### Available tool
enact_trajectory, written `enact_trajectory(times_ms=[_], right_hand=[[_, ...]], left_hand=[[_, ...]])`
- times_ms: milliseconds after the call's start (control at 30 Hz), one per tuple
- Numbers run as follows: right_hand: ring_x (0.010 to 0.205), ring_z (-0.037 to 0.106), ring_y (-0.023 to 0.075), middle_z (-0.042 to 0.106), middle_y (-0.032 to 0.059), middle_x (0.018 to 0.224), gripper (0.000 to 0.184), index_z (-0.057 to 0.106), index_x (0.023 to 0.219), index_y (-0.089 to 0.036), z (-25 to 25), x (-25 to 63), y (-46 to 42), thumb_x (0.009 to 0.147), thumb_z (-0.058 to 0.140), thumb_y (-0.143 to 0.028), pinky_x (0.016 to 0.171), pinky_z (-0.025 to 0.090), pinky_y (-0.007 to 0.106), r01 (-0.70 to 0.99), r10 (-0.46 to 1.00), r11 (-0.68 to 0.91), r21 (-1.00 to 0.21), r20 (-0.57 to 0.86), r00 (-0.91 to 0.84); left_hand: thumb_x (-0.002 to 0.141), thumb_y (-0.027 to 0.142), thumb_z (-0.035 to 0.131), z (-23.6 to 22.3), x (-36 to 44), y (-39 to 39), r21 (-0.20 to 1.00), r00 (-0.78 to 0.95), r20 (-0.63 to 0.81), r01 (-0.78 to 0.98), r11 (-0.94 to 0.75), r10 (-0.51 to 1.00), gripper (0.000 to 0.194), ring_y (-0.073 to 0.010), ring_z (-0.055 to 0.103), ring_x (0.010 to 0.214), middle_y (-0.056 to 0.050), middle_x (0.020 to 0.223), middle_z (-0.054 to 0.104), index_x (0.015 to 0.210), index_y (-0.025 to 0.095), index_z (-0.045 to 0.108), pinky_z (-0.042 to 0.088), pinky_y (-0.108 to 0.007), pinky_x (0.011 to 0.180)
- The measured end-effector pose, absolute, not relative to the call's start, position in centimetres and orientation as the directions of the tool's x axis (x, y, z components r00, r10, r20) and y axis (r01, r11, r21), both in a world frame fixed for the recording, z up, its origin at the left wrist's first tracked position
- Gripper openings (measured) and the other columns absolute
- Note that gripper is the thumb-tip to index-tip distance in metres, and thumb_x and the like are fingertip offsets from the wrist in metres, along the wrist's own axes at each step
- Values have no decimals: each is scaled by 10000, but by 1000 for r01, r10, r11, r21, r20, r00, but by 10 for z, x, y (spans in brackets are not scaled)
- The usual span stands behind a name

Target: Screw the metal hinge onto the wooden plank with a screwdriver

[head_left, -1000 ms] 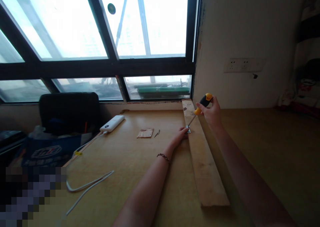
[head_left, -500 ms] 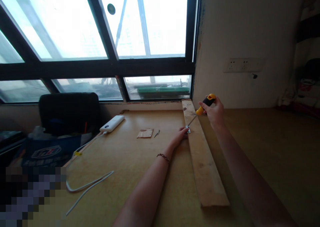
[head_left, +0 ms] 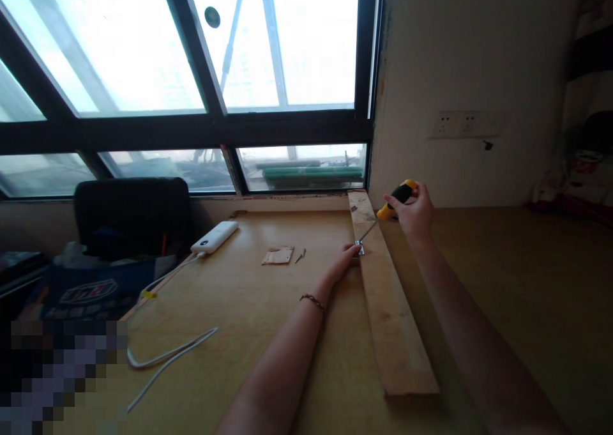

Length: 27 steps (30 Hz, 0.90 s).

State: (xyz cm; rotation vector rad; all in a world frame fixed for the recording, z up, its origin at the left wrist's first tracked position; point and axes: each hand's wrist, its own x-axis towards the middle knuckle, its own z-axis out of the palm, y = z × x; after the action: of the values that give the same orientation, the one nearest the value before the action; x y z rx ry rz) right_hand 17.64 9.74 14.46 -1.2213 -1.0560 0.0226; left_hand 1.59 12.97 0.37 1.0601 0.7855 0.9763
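A long wooden plank (head_left: 390, 307) lies lengthwise on the wooden table (head_left: 249, 320), reaching toward the window. My right hand (head_left: 416, 213) is closed around the yellow and black handle of a screwdriver (head_left: 390, 209), whose shaft slants down to a small metal bracket (head_left: 359, 248) at the plank's left edge. My left hand (head_left: 345, 257) rests beside the plank with its fingertips pinched on that bracket. A bracelet circles my left wrist.
A white power bank (head_left: 216, 236) with white cable (head_left: 163, 352) lies at the left. A small flat wooden piece (head_left: 278, 255) and a loose screw (head_left: 300, 255) sit mid-table. A black chair (head_left: 131, 214) stands by the window. The wall (head_left: 479, 77) holds sockets (head_left: 464, 124).
My right hand and the screwdriver handle have shifted slightly to the right and tilted lower, while the tip stays on the bracket. My left hand has not moved.
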Motion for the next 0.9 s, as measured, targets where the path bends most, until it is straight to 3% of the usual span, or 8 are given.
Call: enact_trajectory(times_ms=[100, 233, 333, 467, 633, 767, 833, 900], right_hand=[[749, 599, 184, 592, 56, 968, 583, 444, 1069, -220, 147, 173, 96, 575, 715, -370, 691, 507, 364, 327, 596, 534, -780, 622, 508], [890, 605, 188, 556, 78, 1102, 491, 418, 1095, -220, 149, 166, 95, 641, 605, -230, 794, 497, 361, 166, 646, 628, -761, 628, 435], [915, 590, 195, 532, 83, 1120, 462, 436, 1090, -210, 149, 164, 94, 642, 550, -193, 814, 483, 368, 190, 664, 593, -783, 608, 435], [867, 559, 198, 536, 42, 981, 433, 469, 1034, -222, 145, 167, 97, 627, 612, -259, 789, 478, 399, 317, 644, 527, -789, 614, 457], [855, 545, 225, 527, 28, 883, 511, 495, 900, -208, 141, 173, 102, 485, 755, -354, 820, 448, 450, 477, 548, 419, -773, 634, 545], [778, 599, 197, 580, 11, 881, 602, 420, 1028, -228, 141, 172, 103, 525, 734, -330, 732, 496, 402, 239, 650, 549, -801, 589, 480], [806, 613, 181, 590, 17, 950, 560, 392, 1053, -241, 142, 169, 102, 577, 683, -280, 749, 497, 380, 112, 697, 599, -793, 585, 415], [839, 608, 170, 583, 16, 984, 475, 407, 1024, -243, 142, 167, 101, 609, 637, -249, 772, 489, 368, 87, 714, 599, -796, 581, 391]], left_hand=[[757, 244, 598, 6, 16, 129, 943, 358, -106, -261, 208, 928, 173, -136, 618, 734, -90, 899, 648, 870, 114, 597, 512, -236, 657], [760, 236, 590, 8, 18, 128, 939, 377, -102, -269, 214, 921, 149, -127, 617, 707, -77, 848, 644, 839, 111, 596, 507, -220, 638], [758, 222, 585, 9, 19, 128, 934, 364, -115, -277, 225, 924, 128, -127, 619, 690, -75, 821, 650, 818, 109, 589, 510, -220, 635], [749, 219, 598, 9, 19, 128, 933, 348, -116, -283, 222, 930, 121, -120, 615, 670, -65, 796, 651, 801, 111, 584, 510, -219, 633], [752, 231, 598, 9, 17, 127, 932, 361, -102, -292, 216, 927, 135, -129, 620, 688, -79, 828, 652, 811, 109, 590, 510, -229, 644], [743, 239, 615, 10, 17, 126, 928, 348, -107, -302, 220, 931, 153, -137, 624, 689, -78, 825, 645, 818, 110, 579, 513, -239, 643], [741, 243, 619, 10, 18, 126, 925, 347, -116, -303, 228, 931, 162, -139, 625, 691, -78, 828, 645, 825, 112, 575, 515, -245, 649], [741, 246, 620, 10, 18, 127, 924, 348, -125, -299, 237, 929, 162, -136, 624, 688, -77, 828, 644, 824, 116, 572, 515, -250, 659]])
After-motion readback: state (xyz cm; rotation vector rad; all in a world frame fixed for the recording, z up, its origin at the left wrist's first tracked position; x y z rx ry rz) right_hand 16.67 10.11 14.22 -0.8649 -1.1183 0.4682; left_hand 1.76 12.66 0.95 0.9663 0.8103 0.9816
